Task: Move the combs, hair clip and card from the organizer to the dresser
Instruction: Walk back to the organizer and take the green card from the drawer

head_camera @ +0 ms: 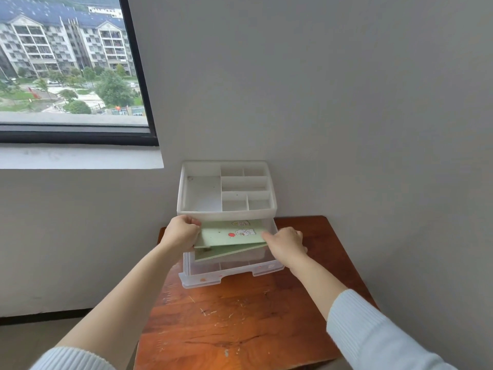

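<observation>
A white plastic organizer point(186, 198) stands at the back of a wooden dresser top point(234, 321), its clear drawer point(229, 273) pulled out toward me. A pale green card point(229, 235) with cartoon pictures lies tilted over the open drawer. My left hand point(181, 233) grips the card's left edge. My right hand point(286, 243) holds its right corner. The organizer's top tray compartments show nothing in them. No combs or hair clip are visible.
The dresser top is scratched reddish-brown wood set against a grey wall corner. A window with a black frame point(80, 134) and a white sill point(80, 157) lies to the left. Bare wood spreads in front of the drawer.
</observation>
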Motion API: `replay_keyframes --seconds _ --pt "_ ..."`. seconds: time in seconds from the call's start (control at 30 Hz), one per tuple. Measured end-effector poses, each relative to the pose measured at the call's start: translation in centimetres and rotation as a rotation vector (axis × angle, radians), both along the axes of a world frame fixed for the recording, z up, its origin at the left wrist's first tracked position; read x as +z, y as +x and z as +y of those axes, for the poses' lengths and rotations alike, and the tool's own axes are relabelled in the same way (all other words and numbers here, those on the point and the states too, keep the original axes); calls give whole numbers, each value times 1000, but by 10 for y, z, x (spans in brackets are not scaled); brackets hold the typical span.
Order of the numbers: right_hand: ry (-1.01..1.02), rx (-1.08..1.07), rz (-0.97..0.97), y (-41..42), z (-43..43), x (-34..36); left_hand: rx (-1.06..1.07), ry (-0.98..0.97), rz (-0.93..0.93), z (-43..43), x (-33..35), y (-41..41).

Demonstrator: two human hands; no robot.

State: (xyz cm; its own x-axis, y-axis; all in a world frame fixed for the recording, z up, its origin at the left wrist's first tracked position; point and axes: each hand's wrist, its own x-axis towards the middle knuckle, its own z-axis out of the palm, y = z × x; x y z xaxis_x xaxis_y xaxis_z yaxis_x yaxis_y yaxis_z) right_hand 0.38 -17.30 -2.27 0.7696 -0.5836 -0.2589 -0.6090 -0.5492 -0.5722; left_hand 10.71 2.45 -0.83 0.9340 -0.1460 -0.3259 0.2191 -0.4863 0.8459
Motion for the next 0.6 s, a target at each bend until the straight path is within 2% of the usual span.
replay_keyframes --seconds 0.13,0.27,0.33,0.43,0.5,0.6 --pt "382 -192 -158 2 -9 3 -217 80 -170 12 4 -21" --pt "477 -264 -217 2 -19 8 -447 271 -401 24 -5 -45" --pt "482 -238 -219 1 -22 8 -384 308 -583 26 -12 -49" --pt "498 -192 -211 -6 -24 9 -282 272 -712 23 -15 -56" --pt "523 -181 -237 -14 -26 12 -252 230 -731 21 -14 -63" --pt "559 -142 -303 -31 -29 23 -175 5 -637 22 -7 -76"
